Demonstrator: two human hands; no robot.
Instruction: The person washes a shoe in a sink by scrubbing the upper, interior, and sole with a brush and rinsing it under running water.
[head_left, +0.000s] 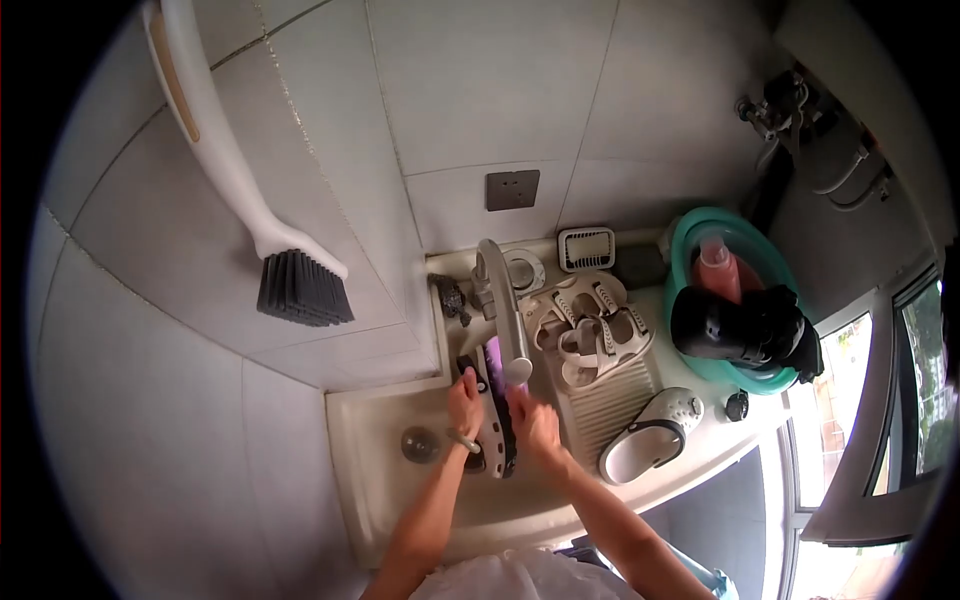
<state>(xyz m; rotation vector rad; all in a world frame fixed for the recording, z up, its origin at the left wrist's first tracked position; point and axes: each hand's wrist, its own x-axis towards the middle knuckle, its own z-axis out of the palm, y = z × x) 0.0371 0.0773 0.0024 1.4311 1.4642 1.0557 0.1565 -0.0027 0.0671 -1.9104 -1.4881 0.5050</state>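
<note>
Over the sink (375,480), my left hand (464,405) is closed on a white shoe with black parts (490,440), tilted on its side. My right hand (538,428) is wrapped round a pink-purple brush (493,356), which lies along the shoe. The brush's bristle side is partly hidden by the faucet (497,290), which stands just above both hands. To the right of my right hand, a white clog with a dark strap (668,412) rests on the ribbed washboard (600,405). Behind it lies a pair of light strappy sandals (598,325).
A teal basin (683,255) on the right counter holds a pink bottle (718,268) and a black item (745,325). A soap dish (586,249) sits by the wall. A white brush with dark bristles (300,285) hangs at left. A window (845,400) stands at right.
</note>
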